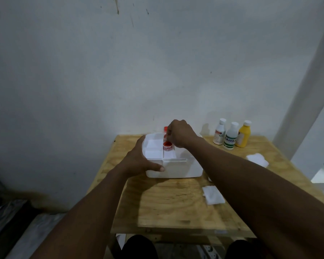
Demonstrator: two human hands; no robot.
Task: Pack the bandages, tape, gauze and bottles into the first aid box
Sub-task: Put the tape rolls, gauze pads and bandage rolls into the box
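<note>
Plywood counter [166,206], one white box [183,169] at its middle, top open. Left hand [138,157]: clasped round the box's near left corner, thumb on the front wall. Right hand [180,134]: over the tray, fingers curled down beside a red cap [165,128]; whether they pinched anything I could not tell. Red tape [166,145]: in a tray compartment. Three bottles [231,136]: upright, rear right. Gauze [213,195]: two pads on the counter, right of the box.

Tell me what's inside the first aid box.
In the first aid box, a red tape roll and white gauze pads sit in compartments. The right hand covers its right side.
</note>
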